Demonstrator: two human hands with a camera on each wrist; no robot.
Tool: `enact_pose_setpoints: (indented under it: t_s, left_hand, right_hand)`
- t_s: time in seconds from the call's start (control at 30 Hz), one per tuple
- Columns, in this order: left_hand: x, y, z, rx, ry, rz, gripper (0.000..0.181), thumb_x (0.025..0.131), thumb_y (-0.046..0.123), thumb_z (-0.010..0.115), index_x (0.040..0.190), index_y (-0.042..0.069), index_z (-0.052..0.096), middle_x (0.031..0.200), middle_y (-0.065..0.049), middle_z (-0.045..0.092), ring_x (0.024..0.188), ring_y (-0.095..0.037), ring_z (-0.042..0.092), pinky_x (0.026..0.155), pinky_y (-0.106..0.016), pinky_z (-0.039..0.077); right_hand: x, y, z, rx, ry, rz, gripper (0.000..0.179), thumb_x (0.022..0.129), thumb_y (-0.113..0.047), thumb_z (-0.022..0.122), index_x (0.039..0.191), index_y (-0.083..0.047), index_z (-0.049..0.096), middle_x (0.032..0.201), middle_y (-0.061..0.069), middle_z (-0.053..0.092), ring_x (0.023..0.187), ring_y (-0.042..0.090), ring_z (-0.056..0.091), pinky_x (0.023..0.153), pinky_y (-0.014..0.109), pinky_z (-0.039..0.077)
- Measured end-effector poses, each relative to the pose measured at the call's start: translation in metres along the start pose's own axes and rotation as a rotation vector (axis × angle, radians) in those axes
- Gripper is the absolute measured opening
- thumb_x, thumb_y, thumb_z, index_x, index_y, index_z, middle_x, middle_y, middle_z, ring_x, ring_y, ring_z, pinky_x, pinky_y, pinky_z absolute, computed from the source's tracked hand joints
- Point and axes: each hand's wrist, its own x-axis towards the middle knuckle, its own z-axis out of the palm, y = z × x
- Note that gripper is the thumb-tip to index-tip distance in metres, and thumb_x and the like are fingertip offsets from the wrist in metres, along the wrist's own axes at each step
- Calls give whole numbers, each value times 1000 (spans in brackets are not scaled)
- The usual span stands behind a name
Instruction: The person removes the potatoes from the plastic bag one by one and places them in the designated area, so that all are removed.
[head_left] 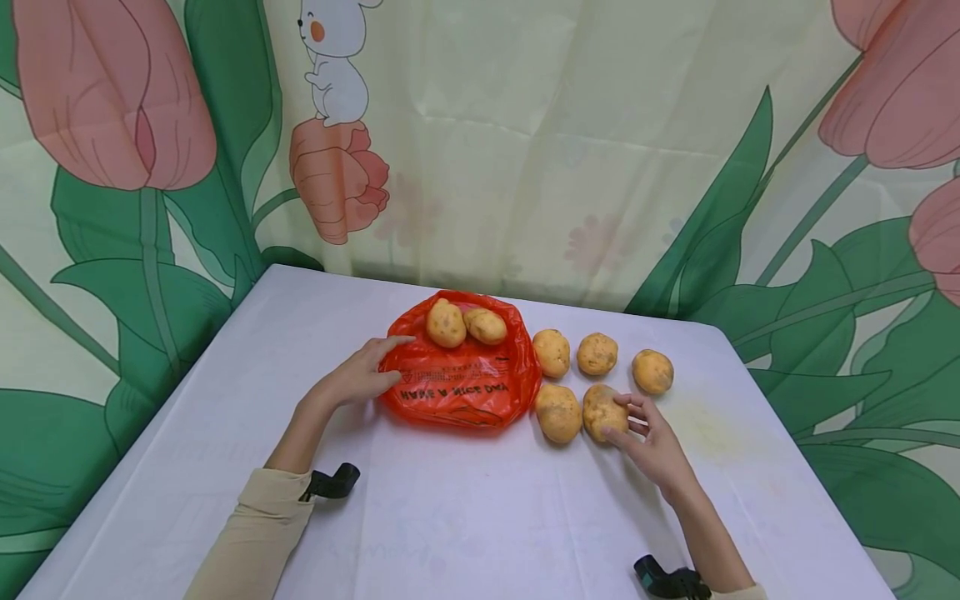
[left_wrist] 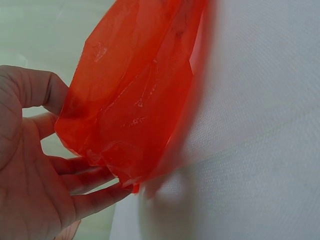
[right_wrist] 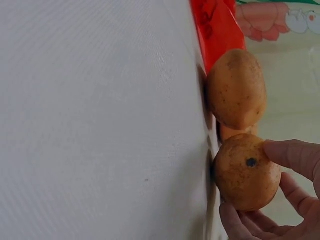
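Right hand (head_left: 654,444) pinches an oblong tan potato (head_left: 602,413), long axis fore-and-aft; left of that grip, past a second tan potato (head_left: 558,414), lies the red plastic bag (head_left: 457,367), nearer the spread left hand (head_left: 360,372).

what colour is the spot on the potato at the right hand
Dark, nearly black; the spot on that potato shows best in the right wrist view.

The red bag (head_left: 453,375) looks like thin, glossy plastic, creased and slightly see-through. The potatoes (head_left: 602,410) to its right have matt, lightly pitted skins. A matt white tablecloth (head_left: 465,517) shows a fine woven-looking grain; the far backdrop (head_left: 570,100) resembles smooth, softly creased cloth.
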Motion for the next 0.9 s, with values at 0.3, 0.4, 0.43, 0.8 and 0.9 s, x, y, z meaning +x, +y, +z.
enact_pose_setpoints:
  t_s: [0.3, 0.4, 0.43, 0.8, 0.9]
  left_hand:
    - [-2, 2, 0, 2, 1, -5, 66, 92, 14, 53, 157, 12, 38, 152, -26, 36, 139, -43, 37, 112, -67, 36]
    - [-2, 3, -1, 0, -1, -8, 66, 92, 14, 53, 157, 11, 37, 152, -26, 35, 139, -43, 38, 111, -67, 36]
    - [-2, 3, -1, 0, -2, -11, 66, 93, 14, 53, 157, 12, 37, 152, -26, 35, 139, -43, 37, 111, -67, 36]
    - [-1, 3, 0, -6, -5, -15, 66, 93, 14, 53, 157, 13, 37, 153, -25, 35, 139, -43, 37, 112, -67, 36]
    - [-1, 2, 0, -4, -5, -19, 66, 93, 14, 53, 157, 14, 37, 152, -25, 35, 138, -42, 38, 112, -67, 36]
  right_hand:
    - [-2, -2, 1, 20, 37, -32, 65, 96, -20, 72, 148, -3, 36, 159, 20, 33, 149, 43, 26, 118, 60, 31]
    - [-1, -4, 0, 7, 47, -23, 66, 96, -23, 73, 147, -3, 36, 159, 20, 32, 151, 41, 22, 119, 59, 29]
    - [-1, -4, 0, 2, 49, -17, 66, 96, -23, 73, 147, -3, 36, 159, 20, 31, 151, 41, 21, 120, 59, 27]
    - [0, -13, 3, -45, 146, -53, 66, 95, -27, 73, 147, -5, 40, 157, 21, 32, 149, 41, 23, 120, 60, 24]
    - [0, -20, 7, -38, 177, -99, 65, 95, -29, 74, 147, -5, 42, 157, 19, 35, 149, 39, 25, 121, 60, 22]
